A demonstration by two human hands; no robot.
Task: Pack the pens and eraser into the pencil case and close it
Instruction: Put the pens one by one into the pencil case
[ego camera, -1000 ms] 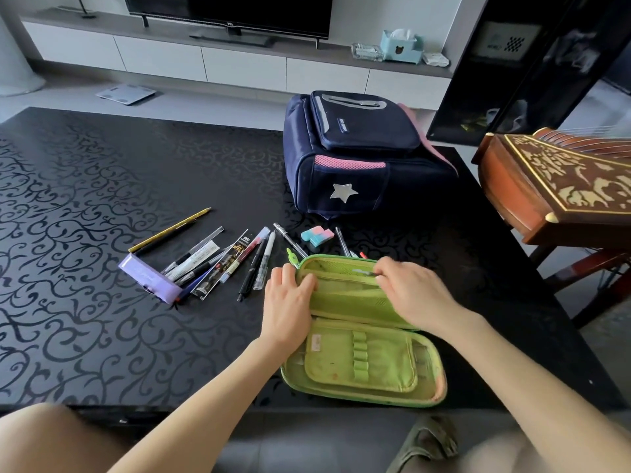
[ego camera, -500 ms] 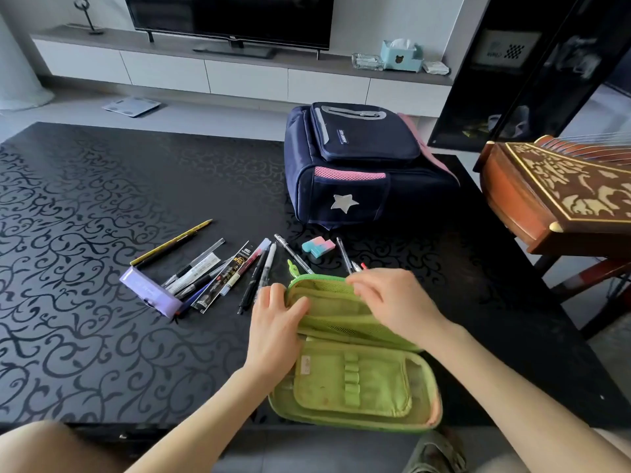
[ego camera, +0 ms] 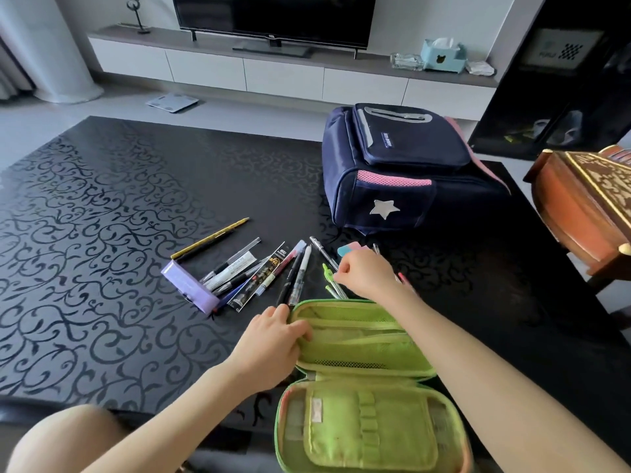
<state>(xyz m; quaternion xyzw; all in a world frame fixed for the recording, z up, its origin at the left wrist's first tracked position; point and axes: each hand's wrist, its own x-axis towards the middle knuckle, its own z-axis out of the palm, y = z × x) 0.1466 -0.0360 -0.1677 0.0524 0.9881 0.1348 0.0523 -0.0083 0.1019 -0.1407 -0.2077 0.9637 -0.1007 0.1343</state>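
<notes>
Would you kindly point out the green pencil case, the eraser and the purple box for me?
green pencil case [ego camera: 358,349]: head view, on the inner lining of its raised half.
eraser [ego camera: 346,249]: head view, on its blue end, just beyond the right hand's knuckles.
purple box [ego camera: 187,288]: head view, on its long top face.

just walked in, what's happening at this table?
A person is packing stationery into a green pencil case, which lies open at the table's near edge. The left hand holds the case's far flap by its left end. The right hand is closing on the green pens just beyond the case. The other pens and the eraser lie loose on the table.
</notes>
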